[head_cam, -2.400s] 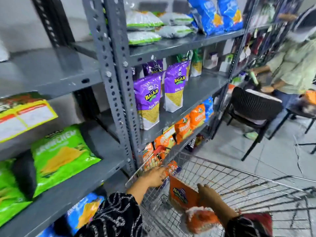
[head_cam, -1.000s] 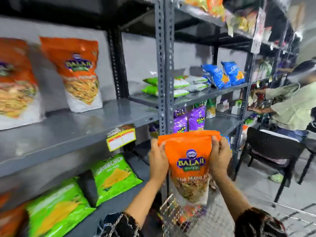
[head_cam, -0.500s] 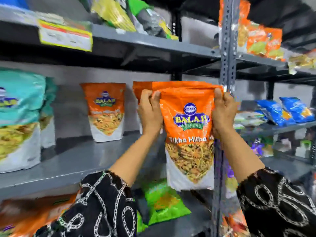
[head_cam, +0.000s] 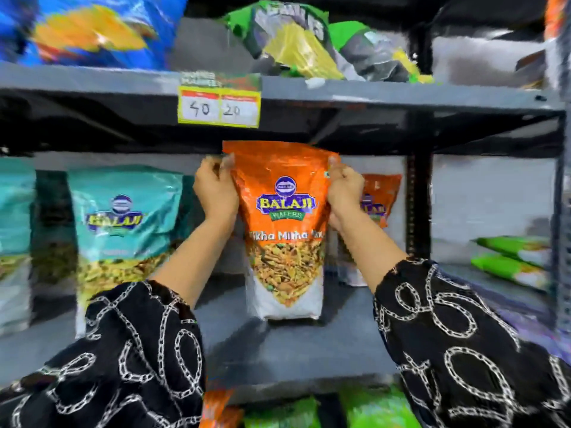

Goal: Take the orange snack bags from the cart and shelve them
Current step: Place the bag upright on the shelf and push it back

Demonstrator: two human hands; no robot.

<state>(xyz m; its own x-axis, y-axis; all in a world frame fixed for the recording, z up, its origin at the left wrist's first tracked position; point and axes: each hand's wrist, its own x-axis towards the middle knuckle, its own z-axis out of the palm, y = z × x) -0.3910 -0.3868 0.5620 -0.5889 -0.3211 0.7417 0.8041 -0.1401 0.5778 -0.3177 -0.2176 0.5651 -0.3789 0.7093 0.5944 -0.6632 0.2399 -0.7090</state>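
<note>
Orange Balaji Tikha Mitha Mix bag [head_cam: 285,230] pinched at top corners by left hand [head_cam: 216,193] and right hand [head_cam: 344,193], upright over grey shelf [head_cam: 293,347]. Base should be seated flat, logo forward, before pinch is released.

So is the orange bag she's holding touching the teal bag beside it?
Apart. The head view shows the left hand and dark gap separating the orange bag from the teal bag.
</note>
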